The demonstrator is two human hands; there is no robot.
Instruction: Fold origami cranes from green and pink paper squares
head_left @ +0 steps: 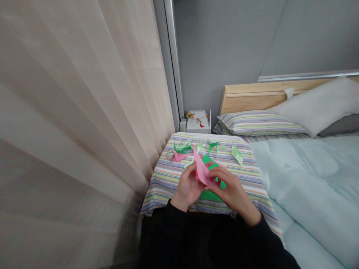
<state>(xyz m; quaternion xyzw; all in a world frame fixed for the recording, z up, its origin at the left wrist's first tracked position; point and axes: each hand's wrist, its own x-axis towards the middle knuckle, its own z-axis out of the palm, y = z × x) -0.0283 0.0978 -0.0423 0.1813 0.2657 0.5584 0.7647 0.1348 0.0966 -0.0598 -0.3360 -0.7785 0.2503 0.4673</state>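
Between my two hands is a piece of pink origami paper [201, 169], folded to a long point that sticks up and to the left. My left hand [188, 185] holds it from the left and below, fingers partly behind the paper. My right hand [227, 185] pinches its right lower end between thumb and fingers. Under my hands lies a green sheet of paper [211, 195] on a striped cloth [162, 186]. Beyond it sit several folded paper pieces, among them a pink one [178, 157], a dark green one [213, 145] and a light green one [237, 154].
A pleated curtain [106, 93] hangs close on the left. To the right is a bed with a pale blue quilt [314, 175], a striped pillow [260, 122] and a wooden headboard [249, 99]. Small items lie on a white nightstand [193, 125] at the back.
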